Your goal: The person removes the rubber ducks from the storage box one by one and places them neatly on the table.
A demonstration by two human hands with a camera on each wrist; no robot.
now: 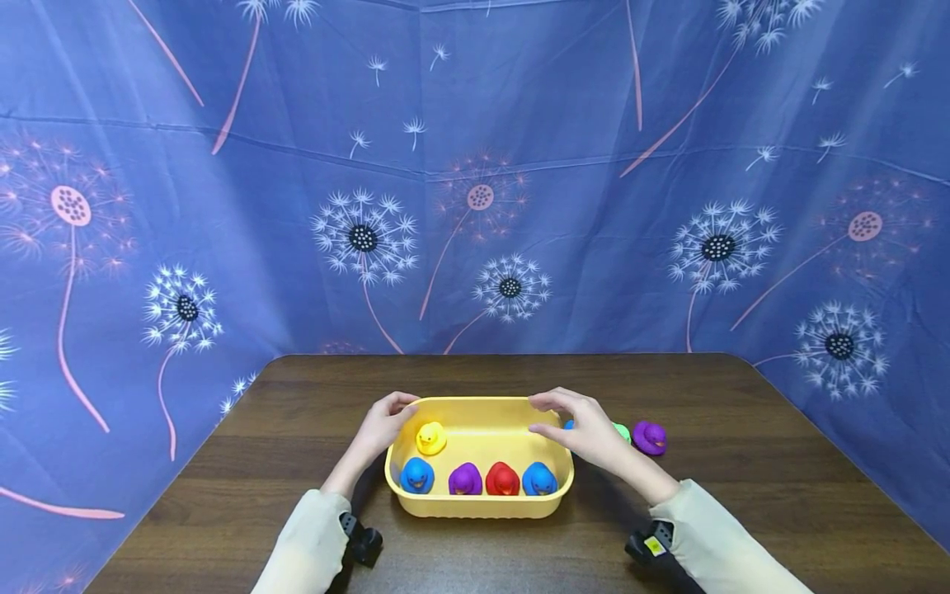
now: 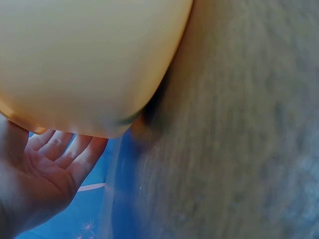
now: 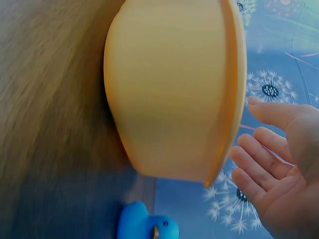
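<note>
A yellow plastic bin (image 1: 475, 506) stands on the table in front of me. Inside it are a yellow duck (image 1: 430, 439), a purple duck (image 1: 465, 479), a red duck (image 1: 502, 478) and two blue ducks, one at the left (image 1: 417, 476) and one at the right (image 1: 539, 478). My left hand (image 1: 383, 429) grips the bin's back left corner, thumb at the rim and fingers behind the wall. Over the right rim hovers my right hand (image 1: 586, 425), thumb and fingers spread with nothing between them; the right wrist view shows them apart from the bin's rim (image 3: 239, 89).
Right of the bin, on the wooden table (image 1: 742, 495), sit a purple duck (image 1: 650, 438), a green duck (image 1: 622, 431) partly behind my right hand, and a blue duck (image 3: 144, 224). A blue dandelion-print cloth (image 1: 579, 206) hangs behind the table.
</note>
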